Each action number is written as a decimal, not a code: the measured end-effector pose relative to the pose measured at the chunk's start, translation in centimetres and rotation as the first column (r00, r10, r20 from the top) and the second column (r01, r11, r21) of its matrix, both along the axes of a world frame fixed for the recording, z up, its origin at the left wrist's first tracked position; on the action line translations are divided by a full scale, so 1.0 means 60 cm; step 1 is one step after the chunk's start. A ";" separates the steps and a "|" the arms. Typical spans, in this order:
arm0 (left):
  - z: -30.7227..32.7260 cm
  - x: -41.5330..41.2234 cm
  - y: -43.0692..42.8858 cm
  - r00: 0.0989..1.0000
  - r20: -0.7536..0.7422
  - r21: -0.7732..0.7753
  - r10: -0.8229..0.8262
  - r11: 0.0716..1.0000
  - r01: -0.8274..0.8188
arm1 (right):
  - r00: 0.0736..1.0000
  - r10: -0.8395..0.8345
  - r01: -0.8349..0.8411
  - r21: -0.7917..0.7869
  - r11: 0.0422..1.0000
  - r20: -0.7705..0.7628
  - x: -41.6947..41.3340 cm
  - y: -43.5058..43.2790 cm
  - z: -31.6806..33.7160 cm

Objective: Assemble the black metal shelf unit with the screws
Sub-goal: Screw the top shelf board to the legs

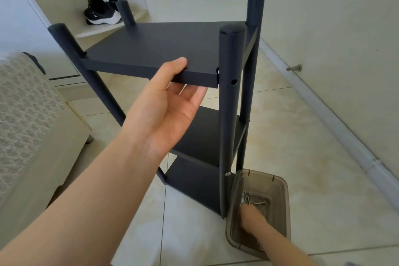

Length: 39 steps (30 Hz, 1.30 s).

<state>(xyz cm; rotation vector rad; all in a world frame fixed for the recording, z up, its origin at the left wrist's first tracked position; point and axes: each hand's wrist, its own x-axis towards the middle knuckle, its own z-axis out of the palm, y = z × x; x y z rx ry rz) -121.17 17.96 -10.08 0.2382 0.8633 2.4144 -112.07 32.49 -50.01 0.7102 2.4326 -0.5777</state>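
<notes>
You are steadying the shelf unit (162,45), upright on the tiles at centre, with your left hand (170,112) — thumb on the top shelf's front edge, fingers curling beneath. The front post (228,136) is showing an empty hole (233,81), so you are probably fetching a fastener. Your right hand (251,221) is sitting inside the tray (280,192) at five o'clock among the screws (251,200) — too blurred to tell whether it is gripping one. The next move is calling for one screw lined up with that hole. Padded furniture (23,103) is crowding nine o'clock, and a shoe (101,14) is sitting at eleven.
</notes>
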 end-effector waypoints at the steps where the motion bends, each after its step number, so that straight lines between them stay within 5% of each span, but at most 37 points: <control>1: 0.000 0.000 0.000 1.000 0.002 0.002 -0.002 1.000 0.002 | 1.000 0.010 -0.010 0.015 1.000 -0.004 0.001 0.004 0.007; 7: -0.001 -0.003 -0.002 0.998 0.031 0.046 -0.054 0.998 0.053 | 0.998 0.070 -0.069 0.067 0.995 -0.009 -0.013 0.025 0.087; 16: -0.008 -0.012 -0.006 0.997 0.010 -0.069 -0.074 0.995 0.075 | 0.957 0.287 -0.274 0.206 0.939 -0.036 0.006 0.062 0.360; 21: -0.012 -0.010 -0.004 0.998 -0.004 -0.047 -0.067 0.997 0.066 | 0.886 0.356 -0.304 0.206 0.930 -0.298 0.042 0.055 0.529; 28: -0.022 -0.012 0.000 0.997 -0.055 -0.058 -0.044 0.997 0.041 | 0.564 -0.065 -0.158 -0.185 0.970 -0.823 0.074 0.005 0.657; 31: -0.027 -0.019 -0.001 0.996 -0.067 -0.056 -0.051 0.997 0.047 | 0.458 -0.170 -0.174 -0.276 0.945 -0.872 0.079 -0.010 0.673; 39: -0.018 -0.020 0.004 0.999 -0.029 -0.013 -0.046 0.999 0.046 | 0.364 -0.282 -0.200 -0.370 0.907 -0.888 0.097 -0.018 0.683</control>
